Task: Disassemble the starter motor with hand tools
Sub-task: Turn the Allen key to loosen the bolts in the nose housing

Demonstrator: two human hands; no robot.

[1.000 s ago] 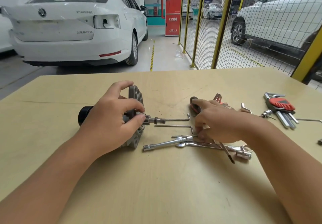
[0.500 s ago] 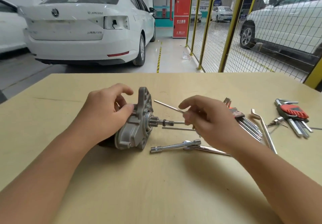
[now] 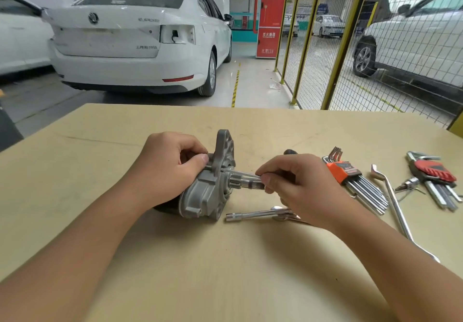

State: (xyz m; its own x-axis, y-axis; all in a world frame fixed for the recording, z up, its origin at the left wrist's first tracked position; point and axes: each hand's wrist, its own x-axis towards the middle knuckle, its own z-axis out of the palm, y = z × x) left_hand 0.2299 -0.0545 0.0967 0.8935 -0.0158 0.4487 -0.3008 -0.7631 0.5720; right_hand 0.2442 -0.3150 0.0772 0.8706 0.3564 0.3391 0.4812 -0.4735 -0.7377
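We've got the starter motor lying on its side mid-desk, pinion shaft pointing right. Our left hand wraps over the back of the housing, fingers curled round it and thumb pressed up by the mounting flange. Our right hand comes in from the right, forearm low across the desk, thumb and forefinger pinching a thin hex key whose tip sits at the flange. A socket wrench lies just below that wrist, and the orange hex key set sits further right.
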